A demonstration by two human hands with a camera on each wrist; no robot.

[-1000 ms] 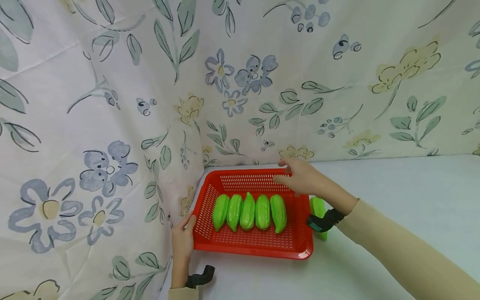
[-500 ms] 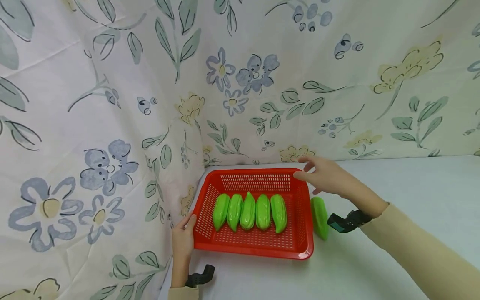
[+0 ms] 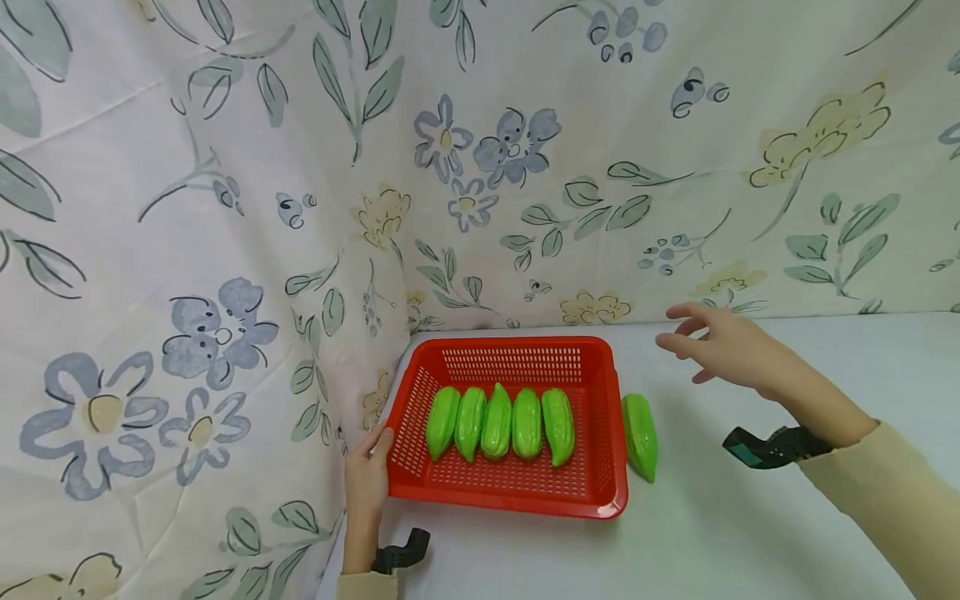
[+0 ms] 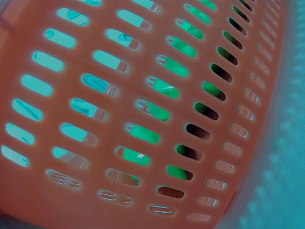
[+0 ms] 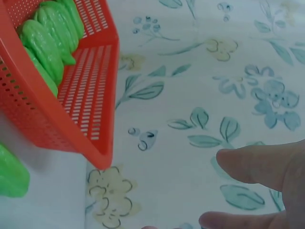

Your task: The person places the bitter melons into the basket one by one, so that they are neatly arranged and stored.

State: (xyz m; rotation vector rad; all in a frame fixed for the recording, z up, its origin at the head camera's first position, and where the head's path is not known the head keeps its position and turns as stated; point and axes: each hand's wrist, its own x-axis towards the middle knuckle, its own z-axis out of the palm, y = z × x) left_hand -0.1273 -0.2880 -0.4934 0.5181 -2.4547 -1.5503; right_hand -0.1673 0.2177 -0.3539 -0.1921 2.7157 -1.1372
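Observation:
A red perforated plastic basket (image 3: pixel 517 505) stands on the white table. Inside it several glossy green, ridged, gourd-like vegetables (image 3: pixel 497 423) lie side by side in a row. My left hand (image 3: pixel 366 479) grips the basket's left rim, thumb on top; the left wrist view shows only the slotted basket wall (image 4: pixel 126 102) with green behind it. One more green gourd-like vegetable (image 3: pixel 640 437) lies on the table just outside the basket's right side. My right hand (image 3: pixel 723 346) hovers above and right of it, fingers loosely bent and holding nothing.
A floral-patterned cloth (image 3: pixel 525 167) hangs behind the table and down the left side, close to the basket and the left hand. White table surface (image 3: pixel 750 500) extends to the right and in front. Each wrist wears a black camera mount (image 3: pixel 776 447).
My right hand has moved right, from over the basket's far right corner to beyond the loose green vegetable, which is now fully uncovered. The left hand and basket have stayed in place.

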